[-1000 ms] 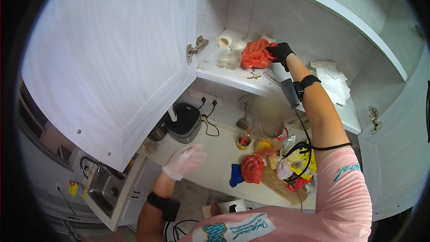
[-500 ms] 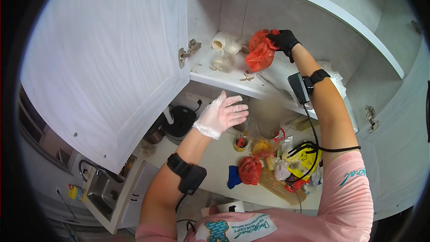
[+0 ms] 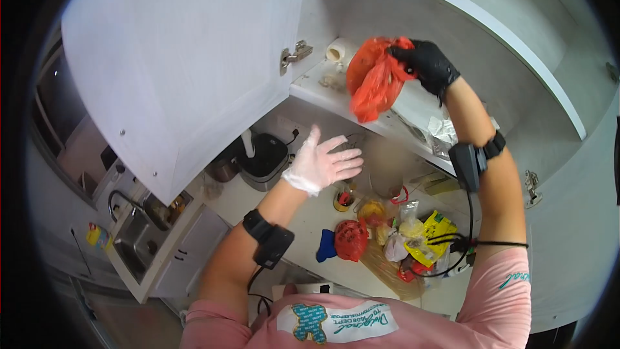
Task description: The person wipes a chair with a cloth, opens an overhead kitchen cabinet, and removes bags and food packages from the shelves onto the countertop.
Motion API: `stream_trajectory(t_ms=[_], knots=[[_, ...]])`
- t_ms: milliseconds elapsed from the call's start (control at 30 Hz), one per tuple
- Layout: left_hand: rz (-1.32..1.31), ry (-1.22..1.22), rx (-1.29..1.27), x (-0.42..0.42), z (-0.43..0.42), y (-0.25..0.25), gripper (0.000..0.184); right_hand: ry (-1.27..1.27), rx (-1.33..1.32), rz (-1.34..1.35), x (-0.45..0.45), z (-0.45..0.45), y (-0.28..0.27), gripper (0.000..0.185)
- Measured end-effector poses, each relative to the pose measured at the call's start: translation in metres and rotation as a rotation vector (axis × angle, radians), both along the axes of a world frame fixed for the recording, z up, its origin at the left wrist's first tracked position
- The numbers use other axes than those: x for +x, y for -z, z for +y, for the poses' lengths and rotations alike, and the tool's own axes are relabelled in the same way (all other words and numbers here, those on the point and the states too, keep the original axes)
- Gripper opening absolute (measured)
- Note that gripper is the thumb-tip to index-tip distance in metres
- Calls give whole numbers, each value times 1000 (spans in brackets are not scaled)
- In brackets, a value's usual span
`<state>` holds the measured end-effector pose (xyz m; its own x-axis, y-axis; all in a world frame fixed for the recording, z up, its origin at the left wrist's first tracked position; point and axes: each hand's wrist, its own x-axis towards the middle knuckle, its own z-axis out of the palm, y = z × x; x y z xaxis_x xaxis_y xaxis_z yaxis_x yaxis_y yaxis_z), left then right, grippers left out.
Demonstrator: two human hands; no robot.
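Note:
My right hand (image 3: 429, 70), in a black glove, grips a crumpled red plastic bag (image 3: 376, 84) by its upper right side. The bag hangs in front of the cupboard shelf (image 3: 323, 95), and what is inside it cannot be made out. My left hand (image 3: 327, 161), in a thin white glove, is held in the air below the shelf edge with its fingers spread and nothing in it. Behind the bag on the shelf a white roll (image 3: 336, 52) shows in part. Clear crumpled plastic (image 3: 443, 130) lies at the shelf's right, beneath my right forearm.
A cupboard door (image 3: 187, 71) stands wide at left. On the counter below are a black cooker (image 3: 263, 158), a tied red bag (image 3: 351, 239), a blue cloth (image 3: 326, 245), a yellow packet (image 3: 434, 236) and a small jar (image 3: 343, 199). The sink (image 3: 137, 245) is at lower left.
My right hand has pulled the red bag out from the shelf, toward me. My left hand stays spread at about the same place. The view has shifted slightly.

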<state>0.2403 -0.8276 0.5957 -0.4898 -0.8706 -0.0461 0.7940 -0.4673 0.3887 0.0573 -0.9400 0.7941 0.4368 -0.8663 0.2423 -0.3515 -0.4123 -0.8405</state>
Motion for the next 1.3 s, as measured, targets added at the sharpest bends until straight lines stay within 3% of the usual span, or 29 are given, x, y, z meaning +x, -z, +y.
stream_trajectory(t_ms=[100, 200, 267, 367, 433, 467, 533, 667, 733, 800, 867, 933, 967, 1033, 1067, 1133, 1167, 1200, 1233, 1300], knots=[[-7, 22, 25, 23, 36, 46, 81, -104, 30, 86, 18, 49, 34, 18], [-34, -12, 167, 42, 85, 115, 88, -159, 243, 140, 44, 93, 83, 20], [-61, -1, 384, 49, 128, 151, 89, -315, 445, 14, 59, 93, 148, 23], [-72, -46, 557, 52, 185, 209, 85, -388, 579, 123, 89, 111, 229, 28], [-125, -123, 675, 54, 217, 237, 80, -536, 311, 312, 113, 129, 268, 30], [-114, -161, 681, 57, 230, 248, 80, -512, 436, 302, 129, 139, 286, 29], [-94, -243, 821, 62, 257, 278, 76, -576, 354, 331, 160, 147, 329, 26], [194, -294, 842, 83, 309, 371, 72, -676, 440, 423, 242, 164, 355, 23], [104, -376, 687, 95, 333, 323, 71, -760, 441, 397, 294, 169, 365, 23], [5, -451, 526, 103, 344, 299, 70, -736, 240, 384, 364, 154, 403, 25], [137, -661, 934, 107, 352, 300, 69, -602, 195, 246, 442, 143, 414, 26], [113, -691, 908, 111, 360, 309, 72, -744, 187, -13, 418, 175, 290, 29], [91, -700, 879, 114, 362, 316, 74, -751, 154, -72, 413, 176, 265, 30], [155, -739, 929, 119, 363, 316, 68, -763, 14, -5, 409, 171, 293, 34], [211, -733, 810, 119, 366, 321, 60, -772, -55, 81, 406, 167, 321, 36], [691, -598, 920, 130, 356, 347, 55, -826, -181, 269, 386, 161, 375, 40], [170, -688, 918, 125, 344, 322, 54, -869, -225, 361, 368, 157, 393, 42], [133, -636, 893, 134, 340, 337, 54, -933, -253, 428, 348, 155, 401, 44], [616, -506, 927, 144, 344, 365, 51, -1027, -225, 540, 319, 149, 390, 47], [1073, -331, 960, 159, 326, 387, 49, -1121, -241, 660, 261, 139, 356, 46]])
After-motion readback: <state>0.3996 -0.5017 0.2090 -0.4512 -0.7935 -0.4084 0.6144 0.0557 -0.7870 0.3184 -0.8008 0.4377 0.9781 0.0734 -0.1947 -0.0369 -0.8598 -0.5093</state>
